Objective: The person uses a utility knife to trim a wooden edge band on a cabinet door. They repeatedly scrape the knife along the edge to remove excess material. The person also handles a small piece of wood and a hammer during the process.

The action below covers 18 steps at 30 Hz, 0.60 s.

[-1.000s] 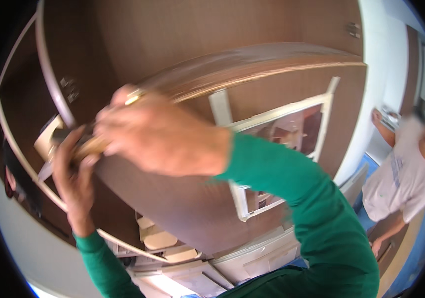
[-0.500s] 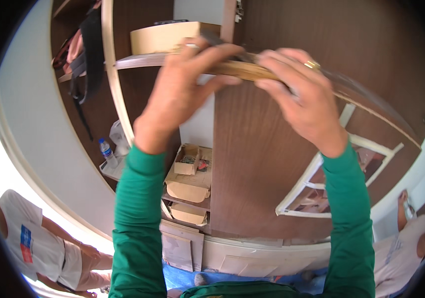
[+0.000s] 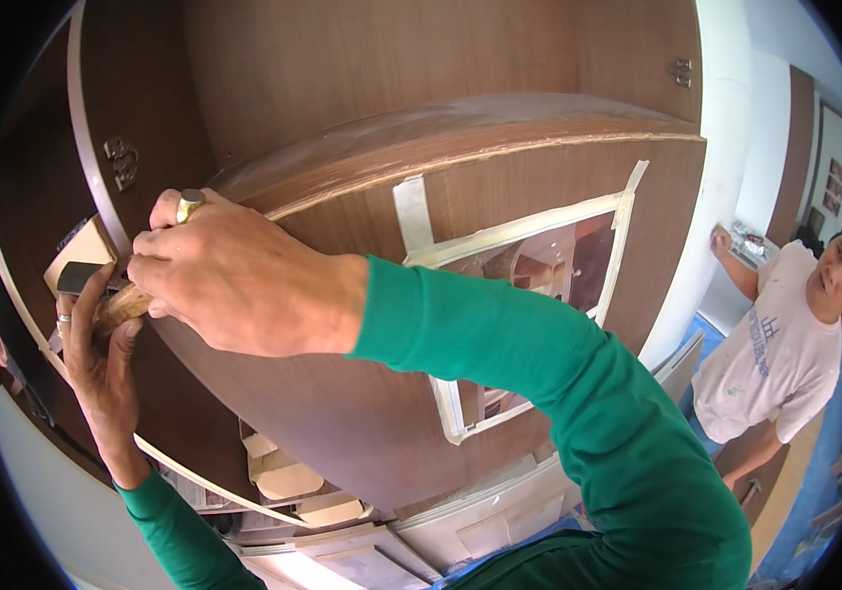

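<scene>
Both hands now clench one pale wooden-handled tool [image 3: 118, 307] at the brown cabinet panel's left edge [image 3: 342, 413]: the right hand [image 3: 234, 280] from above, the left hand [image 3: 101, 354] beneath. Half a second ago they gripped it overhead against a shelf; the work has moved near the metal hinge [image 3: 122, 160].

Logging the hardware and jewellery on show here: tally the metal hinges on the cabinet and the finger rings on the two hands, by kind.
Metal hinges: 2, a left hinge and a top right hinge.
Finger rings: 2, a gold ring on the right hand and a silver ring on the left hand.
Total: 4
</scene>
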Available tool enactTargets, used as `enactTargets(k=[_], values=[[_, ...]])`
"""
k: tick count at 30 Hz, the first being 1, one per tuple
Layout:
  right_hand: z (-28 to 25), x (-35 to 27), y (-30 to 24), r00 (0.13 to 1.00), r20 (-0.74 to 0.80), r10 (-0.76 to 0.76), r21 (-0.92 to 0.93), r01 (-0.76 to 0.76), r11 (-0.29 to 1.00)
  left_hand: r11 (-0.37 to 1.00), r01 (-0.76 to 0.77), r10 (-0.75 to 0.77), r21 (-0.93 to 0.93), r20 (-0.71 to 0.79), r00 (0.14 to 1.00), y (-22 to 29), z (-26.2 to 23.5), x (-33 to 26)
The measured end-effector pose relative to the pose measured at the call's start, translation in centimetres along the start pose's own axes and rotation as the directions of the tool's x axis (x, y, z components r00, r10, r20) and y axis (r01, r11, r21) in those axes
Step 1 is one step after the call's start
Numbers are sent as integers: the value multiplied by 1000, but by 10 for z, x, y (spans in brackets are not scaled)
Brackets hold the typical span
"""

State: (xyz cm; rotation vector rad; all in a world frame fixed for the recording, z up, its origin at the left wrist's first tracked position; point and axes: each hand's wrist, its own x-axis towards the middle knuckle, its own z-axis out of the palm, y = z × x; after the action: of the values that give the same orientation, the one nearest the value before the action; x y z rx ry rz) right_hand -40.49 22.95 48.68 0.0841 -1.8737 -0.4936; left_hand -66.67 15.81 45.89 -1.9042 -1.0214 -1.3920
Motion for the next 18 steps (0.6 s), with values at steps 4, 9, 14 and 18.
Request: enactTargets(k=[4,9,14,18], values=[[-48,-19,12,998,51,-20,-15,21,1000,1000,-21,21,12,35,999,34,26,11],[-142,-57,31,998,55,1,-40,1,999,997,-72,72,22,13,997,119,91,35],[-222,-86,51,996,88,-14,-100,23,995,995,-97,97,-12,53,994,181,135,58],[-311,-117,70,987,161,16,-134,6,991,985,-169,170,-34,21,985,259,192,80]])
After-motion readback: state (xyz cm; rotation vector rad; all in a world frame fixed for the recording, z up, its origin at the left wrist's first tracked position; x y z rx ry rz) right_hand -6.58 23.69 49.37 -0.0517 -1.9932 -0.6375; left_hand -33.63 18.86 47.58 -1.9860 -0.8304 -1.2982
